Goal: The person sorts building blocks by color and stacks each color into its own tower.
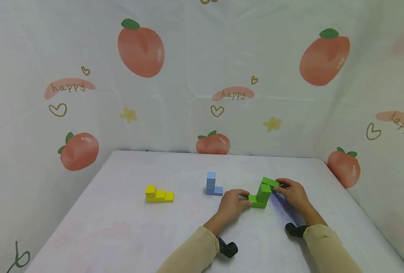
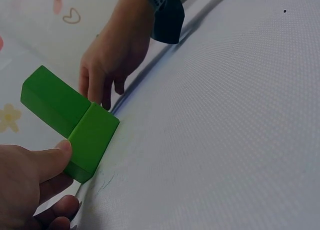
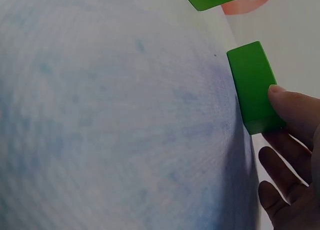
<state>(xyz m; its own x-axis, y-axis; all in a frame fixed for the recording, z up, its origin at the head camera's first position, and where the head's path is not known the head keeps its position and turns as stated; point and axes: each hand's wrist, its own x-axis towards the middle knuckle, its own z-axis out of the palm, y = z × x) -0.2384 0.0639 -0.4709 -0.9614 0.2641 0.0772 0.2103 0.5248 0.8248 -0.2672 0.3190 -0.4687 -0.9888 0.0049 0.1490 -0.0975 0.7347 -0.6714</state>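
Toward the right of the table, one green block (image 1: 257, 204) lies flat and a second green block (image 1: 264, 193) stands upright on it. My left hand (image 1: 233, 204) pinches the left end of the flat block, thumb on its near side, as the left wrist view shows with the flat block (image 2: 95, 142) and the upright block (image 2: 55, 101). My right hand (image 1: 293, 194) grips a third green block (image 1: 269, 182) by its right end, between thumb and fingers. That block (image 3: 252, 85) is tilted and partly behind the upright one in the head view.
Left of my left hand stands a light blue L-shaped block stack (image 1: 211, 182). Farther left is a yellow stepped block stack (image 1: 159, 195). A white cloth covers the table (image 1: 120, 235), and a printed curtain (image 1: 188, 57) hangs behind. Black devices are strapped at both wrists.
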